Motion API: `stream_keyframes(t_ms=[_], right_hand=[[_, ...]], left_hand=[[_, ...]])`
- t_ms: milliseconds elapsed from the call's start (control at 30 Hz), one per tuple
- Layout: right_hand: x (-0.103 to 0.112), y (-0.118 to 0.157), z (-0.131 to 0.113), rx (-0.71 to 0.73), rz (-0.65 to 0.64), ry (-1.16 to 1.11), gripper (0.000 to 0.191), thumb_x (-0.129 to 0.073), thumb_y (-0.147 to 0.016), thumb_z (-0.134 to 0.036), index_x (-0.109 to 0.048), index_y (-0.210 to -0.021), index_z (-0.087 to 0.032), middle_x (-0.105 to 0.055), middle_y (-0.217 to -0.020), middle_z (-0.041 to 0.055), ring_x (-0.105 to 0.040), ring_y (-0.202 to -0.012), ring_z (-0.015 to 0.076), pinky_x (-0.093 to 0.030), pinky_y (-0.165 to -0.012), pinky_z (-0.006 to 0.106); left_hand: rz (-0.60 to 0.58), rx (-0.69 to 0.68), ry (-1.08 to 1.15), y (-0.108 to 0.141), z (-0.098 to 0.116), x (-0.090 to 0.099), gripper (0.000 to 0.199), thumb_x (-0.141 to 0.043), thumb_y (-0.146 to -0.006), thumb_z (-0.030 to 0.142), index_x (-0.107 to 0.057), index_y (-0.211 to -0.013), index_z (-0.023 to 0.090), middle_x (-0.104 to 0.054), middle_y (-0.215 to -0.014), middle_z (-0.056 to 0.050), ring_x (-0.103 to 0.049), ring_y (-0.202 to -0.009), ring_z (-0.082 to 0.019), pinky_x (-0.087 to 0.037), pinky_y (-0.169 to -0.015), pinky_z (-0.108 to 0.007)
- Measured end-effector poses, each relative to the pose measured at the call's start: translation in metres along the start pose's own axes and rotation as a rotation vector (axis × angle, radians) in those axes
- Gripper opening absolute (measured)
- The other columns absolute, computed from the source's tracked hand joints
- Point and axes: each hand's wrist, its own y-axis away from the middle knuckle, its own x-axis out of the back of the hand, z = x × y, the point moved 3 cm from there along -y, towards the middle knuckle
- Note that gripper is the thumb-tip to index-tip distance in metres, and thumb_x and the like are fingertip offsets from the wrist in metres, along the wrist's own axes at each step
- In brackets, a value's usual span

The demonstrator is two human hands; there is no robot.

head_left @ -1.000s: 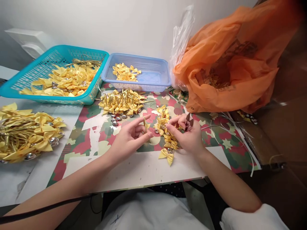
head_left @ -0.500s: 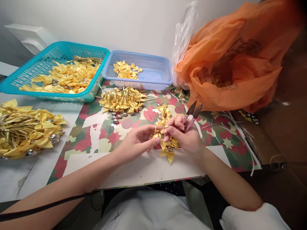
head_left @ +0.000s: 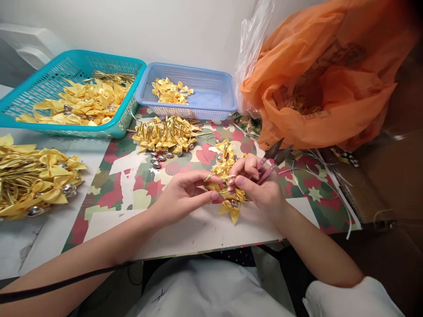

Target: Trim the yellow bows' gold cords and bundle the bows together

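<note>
Centrally, the right hand [head_left: 259, 185] pinches gold cord [head_left: 230, 177] and clasps snips [head_left: 266, 172]; the left hand [head_left: 183, 189], curled with thumb apart, has a gold loop [head_left: 208, 177] at its forefinger. Yellow bows [head_left: 234, 213] lie below on a mottled tabletop [head_left: 140, 200] (patched white), before a pale wall [head_left: 185, 26].

I've got a plain pale wall [head_left: 198, 26] behind my table [head_left: 49, 229], blotchy red, green and cream covering [head_left: 142, 200] on top, white boxy thing [head_left: 33, 37] far left, dark brown surface [head_left: 410, 185] to my right.
</note>
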Motion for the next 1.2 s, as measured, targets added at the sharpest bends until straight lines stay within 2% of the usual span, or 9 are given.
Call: stream_keyframes(t_ms=[100,200,267,400,567,700,800,933,1200], right_hand=[[0.0,0.001,-0.003,0.023,-0.013,0.025,0.036,-0.066,-0.086,-0.023,-0.033,-0.069,-0.022,-0.062,-0.081,-0.0017,-0.063,-0.065,0.0091,-0.055,-0.06,0.023],[-0.002,0.003,-0.003,0.01,-0.041,0.118,0.037,-0.064,-0.086,-0.025,-0.032,-0.069,-0.023,-0.063,-0.083,-0.0001,-0.061,-0.064,0.0105,-0.054,-0.059,0.026],[-0.004,0.003,-0.003,0.024,-0.075,0.22,0.036,-0.062,-0.087,-0.025,-0.031,-0.068,-0.023,-0.064,-0.084,0.0016,-0.061,-0.069,0.0124,-0.054,-0.062,0.028],[-0.007,0.0,-0.003,0.039,-0.132,0.41,0.037,-0.057,-0.089,-0.025,-0.03,-0.065,-0.023,-0.063,-0.081,0.002,-0.06,-0.075,0.0148,-0.05,-0.067,0.03],[0.007,-0.005,-0.018,0.108,-0.125,0.844,0.044,-0.071,-0.078,-0.029,-0.031,-0.061,-0.023,-0.05,-0.064,-0.0027,-0.044,-0.059,0.0117,-0.036,-0.057,0.027],[0.016,0.0,-0.022,-0.137,-0.317,0.971,0.046,-0.078,-0.071,-0.032,-0.035,-0.058,-0.021,-0.048,-0.052,-0.0071,-0.039,-0.049,0.0079,-0.029,-0.05,0.023],[0.017,0.004,-0.021,-0.249,-0.366,0.953,0.038,-0.074,-0.072,-0.024,-0.039,-0.059,-0.021,-0.052,-0.053,-0.0068,-0.043,-0.049,0.0074,-0.03,-0.048,0.021],[0.013,0.004,-0.021,-0.178,-0.362,0.95,0.034,-0.065,-0.074,-0.015,-0.036,-0.058,-0.021,-0.042,-0.052,-0.0082,-0.037,-0.049,0.0065,-0.027,-0.047,0.021],[0.01,0.005,-0.023,-0.076,-0.348,0.805,0.035,-0.068,-0.081,-0.028,-0.042,-0.059,-0.021,-0.053,-0.056,-0.0043,-0.044,-0.051,0.009,-0.031,-0.049,0.023]], left_hand=[[-0.031,-0.049,-0.084,0.0,0.001,0.003,0.02,-0.074,-0.081,0.023,-0.072,-0.101,0.02,-0.072,-0.097,-0.007,-0.07,-0.081,-0.018,-0.059,-0.076,-0.032],[-0.006,-0.193,-0.267,-0.001,0.008,0.005,0.022,-0.077,-0.078,0.026,-0.073,-0.098,0.02,-0.067,-0.099,-0.008,-0.062,-0.08,-0.015,-0.052,-0.065,-0.025],[0.004,-0.199,-0.324,-0.001,0.012,0.005,0.022,-0.078,-0.075,0.03,-0.073,-0.094,0.018,-0.064,-0.093,-0.007,-0.057,-0.075,-0.014,-0.047,-0.059,-0.023],[-0.045,0.056,-0.227,-0.003,0.008,0.001,0.023,-0.073,-0.079,0.036,-0.063,-0.075,0.016,-0.056,-0.067,0.0,-0.048,-0.06,-0.01,-0.039,-0.052,-0.021],[-0.011,0.299,-0.021,-0.006,0.007,0.007,0.034,-0.07,-0.078,0.044,-0.055,-0.066,0.016,-0.057,-0.06,0.001,-0.028,-0.042,-0.003,-0.022,-0.039,-0.017],[-0.065,0.479,0.106,-0.004,0.009,0.012,0.032,-0.069,-0.079,0.042,-0.054,-0.066,0.016,-0.058,-0.059,0.001,-0.022,-0.034,0.0,-0.01,-0.033,-0.018],[-0.081,0.539,0.104,0.0,0.011,0.013,0.023,-0.069,-0.08,0.037,-0.059,-0.075,0.017,-0.064,-0.069,-0.002,-0.029,-0.034,-0.001,-0.013,-0.033,-0.019],[-0.084,0.509,0.069,0.002,0.01,0.011,0.02,-0.073,-0.077,0.033,-0.062,-0.083,0.018,-0.064,-0.074,-0.002,-0.036,-0.038,-0.002,-0.02,-0.034,-0.018],[-0.12,0.344,-0.133,0.003,0.001,-0.001,0.024,-0.068,-0.084,0.041,-0.062,-0.085,0.018,-0.055,-0.065,0.004,-0.041,-0.042,-0.004,-0.032,-0.038,-0.017]])
